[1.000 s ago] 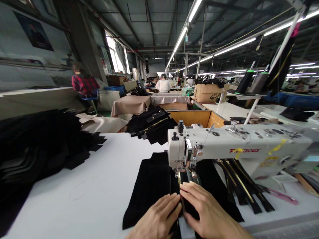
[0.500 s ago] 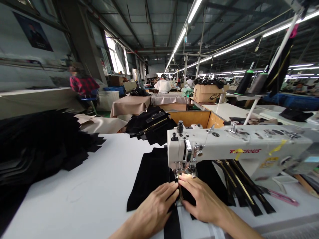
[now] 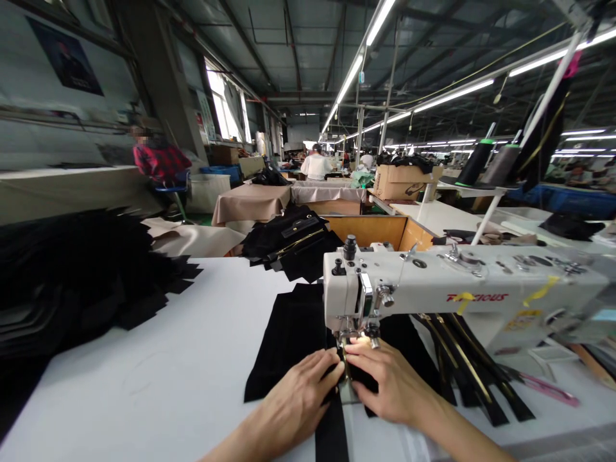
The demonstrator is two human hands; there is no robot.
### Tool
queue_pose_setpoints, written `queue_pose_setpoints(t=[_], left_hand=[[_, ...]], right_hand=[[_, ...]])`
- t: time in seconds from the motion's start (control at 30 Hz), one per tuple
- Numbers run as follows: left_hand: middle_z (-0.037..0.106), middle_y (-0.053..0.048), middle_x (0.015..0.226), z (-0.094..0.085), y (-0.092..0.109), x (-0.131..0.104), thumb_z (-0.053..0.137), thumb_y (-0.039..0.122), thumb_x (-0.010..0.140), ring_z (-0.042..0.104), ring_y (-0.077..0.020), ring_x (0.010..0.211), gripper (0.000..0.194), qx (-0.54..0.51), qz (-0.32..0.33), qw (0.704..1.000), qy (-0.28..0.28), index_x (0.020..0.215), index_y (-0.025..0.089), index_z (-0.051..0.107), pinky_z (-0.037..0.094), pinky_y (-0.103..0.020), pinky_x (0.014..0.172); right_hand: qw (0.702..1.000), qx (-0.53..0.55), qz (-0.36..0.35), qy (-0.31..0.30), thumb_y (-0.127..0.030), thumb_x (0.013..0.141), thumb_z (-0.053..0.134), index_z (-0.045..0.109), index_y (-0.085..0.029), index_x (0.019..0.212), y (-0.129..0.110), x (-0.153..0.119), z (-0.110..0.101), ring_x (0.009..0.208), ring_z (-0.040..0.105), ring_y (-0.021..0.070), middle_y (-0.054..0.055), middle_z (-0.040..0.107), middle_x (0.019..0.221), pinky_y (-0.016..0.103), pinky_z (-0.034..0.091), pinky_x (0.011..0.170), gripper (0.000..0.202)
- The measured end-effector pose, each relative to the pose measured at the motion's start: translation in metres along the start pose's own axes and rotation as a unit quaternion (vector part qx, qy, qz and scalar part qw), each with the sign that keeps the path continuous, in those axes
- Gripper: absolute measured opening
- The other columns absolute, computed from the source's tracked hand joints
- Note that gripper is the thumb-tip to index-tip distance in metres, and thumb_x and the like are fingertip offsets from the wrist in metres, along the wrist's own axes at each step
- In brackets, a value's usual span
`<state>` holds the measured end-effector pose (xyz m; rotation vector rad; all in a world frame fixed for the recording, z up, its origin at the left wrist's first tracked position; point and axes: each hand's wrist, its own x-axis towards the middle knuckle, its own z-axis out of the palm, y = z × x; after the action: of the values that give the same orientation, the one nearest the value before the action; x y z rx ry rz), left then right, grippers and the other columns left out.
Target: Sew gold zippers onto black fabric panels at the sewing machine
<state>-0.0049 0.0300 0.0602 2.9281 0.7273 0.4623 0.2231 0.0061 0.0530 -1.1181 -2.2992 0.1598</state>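
Note:
A black fabric panel (image 3: 289, 340) lies under the head of a white sewing machine (image 3: 414, 279). A zipper with gold teeth (image 3: 344, 359) runs along it toward the presser foot. Close in front of the foot, my left hand (image 3: 302, 391) bends its fingers and thumb together on the black cloth at the zipper's left edge. On the other side my right hand (image 3: 389, 378) rests palm down, fingers stretched over the fabric and thumb apart. A black strip (image 3: 332, 433) hangs toward me from below my left hand. The needle point is too small to make out.
Several black zippers with gold teeth (image 3: 464, 366) lie right of my right hand, beside pink-handled snips (image 3: 548, 388). A tall stack of black pieces (image 3: 81, 276) covers the table's left side. Behind the machine is another black pile (image 3: 293, 240). Thread cones (image 3: 476, 160) stand at right.
The fabric and zipper have fed slightly away from me under the foot. My left fingers have become more bent, and the thumb is closer to them. My right hand stays nearly in place.

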Motion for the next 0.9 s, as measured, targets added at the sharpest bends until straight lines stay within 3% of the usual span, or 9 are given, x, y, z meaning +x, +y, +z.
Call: queue_pose_setpoints(t=[0.2,0.4,0.5,0.7,0.9], left_hand=[[0.058,-0.012,0.129,0.006,-0.002,-0.001,0.056,-0.002,0.071,0.056,-0.0277,0.123,0.067,0.006,-0.008,0.999,0.031,0.135,0.017,0.043,0.047,-0.046,0.107],[0.065,-0.007,0.106,0.01,-0.003,-0.004,0.05,-0.001,0.079,0.063,-0.0216,0.106,0.041,-0.024,0.004,0.995,0.099,0.114,0.018,0.057,0.054,-0.035,0.094],[0.066,-0.007,0.098,0.007,-0.003,-0.003,0.047,0.003,0.087,0.065,-0.0206,0.095,0.032,-0.01,0.017,0.995,0.098,0.111,0.018,0.06,0.056,-0.034,0.087],[0.067,-0.007,0.096,-0.002,-0.001,-0.001,0.045,0.006,0.093,0.065,-0.0202,0.092,0.027,-0.008,0.053,0.994,0.097,0.112,0.016,0.061,0.055,-0.032,0.085],[0.069,-0.007,0.099,0.004,-0.003,0.0,0.044,0.005,0.095,0.066,-0.0183,0.091,0.027,-0.007,0.064,0.991,0.115,0.113,0.015,0.061,0.054,-0.03,0.084]], right_hand=[[1.0,-0.004,0.003,0.012,-0.015,0.084,0.056,0.065,-0.016,0.12,-0.001,-0.002,0.001,0.117,0.061,0.0264,0.011,0.066,0.126,0.046,0.043,0.109,0.037],[0.999,0.035,-0.023,0.021,-0.009,0.089,0.048,0.067,-0.018,0.106,-0.01,-0.005,-0.007,0.096,0.062,0.0211,0.008,0.067,0.101,0.037,0.052,0.092,0.027],[0.998,0.038,-0.037,0.012,-0.007,0.087,0.047,0.067,-0.017,0.102,-0.011,-0.004,-0.007,0.09,0.06,0.0207,0.007,0.064,0.097,0.036,0.053,0.085,0.027],[0.999,0.033,-0.033,-0.008,-0.007,0.087,0.048,0.067,-0.018,0.105,-0.009,-0.007,-0.002,0.094,0.059,0.0217,0.008,0.064,0.102,0.036,0.052,0.087,0.029],[0.998,0.041,-0.05,0.008,-0.006,0.089,0.046,0.067,-0.016,0.105,-0.011,-0.005,-0.002,0.094,0.06,0.0213,0.008,0.066,0.1,0.036,0.052,0.087,0.028]])
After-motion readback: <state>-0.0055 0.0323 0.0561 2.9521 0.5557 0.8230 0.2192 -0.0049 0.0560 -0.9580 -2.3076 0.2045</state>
